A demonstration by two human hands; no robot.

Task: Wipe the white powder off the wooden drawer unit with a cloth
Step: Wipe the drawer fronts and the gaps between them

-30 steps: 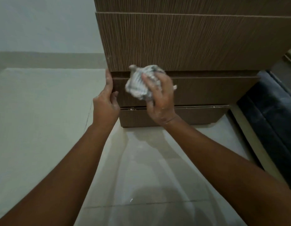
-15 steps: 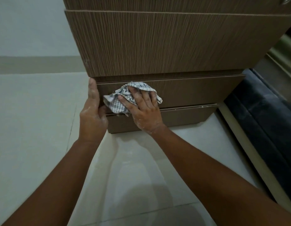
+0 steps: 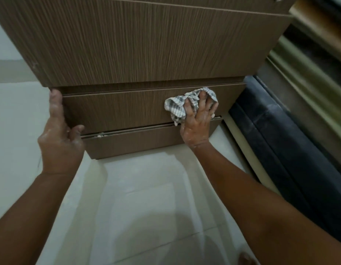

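Note:
The brown wooden drawer unit [image 3: 139, 46] fills the upper view, standing on a pale tiled floor. My right hand [image 3: 197, 123] presses a crumpled grey-and-white checked cloth [image 3: 178, 107] flat against the right end of the second-lowest drawer front [image 3: 116, 109]. My left hand [image 3: 59, 131] grips that drawer's left edge, thumb on the front. A few white powder specks [image 3: 101, 134] lie in the gap above the lowest drawer, towards the left. White smears show on both hands.
A dark cushioned piece [image 3: 280, 140] lies on the floor right beside the unit. Behind it are blurred olive and brown frames [image 3: 307, 73]. The pale tiled floor [image 3: 142, 197] stretches in front and to the left.
My right hand has slid the cloth along the drawer front from its left end to its right end. My left hand keeps its hold on the left edge. The view has moved closer.

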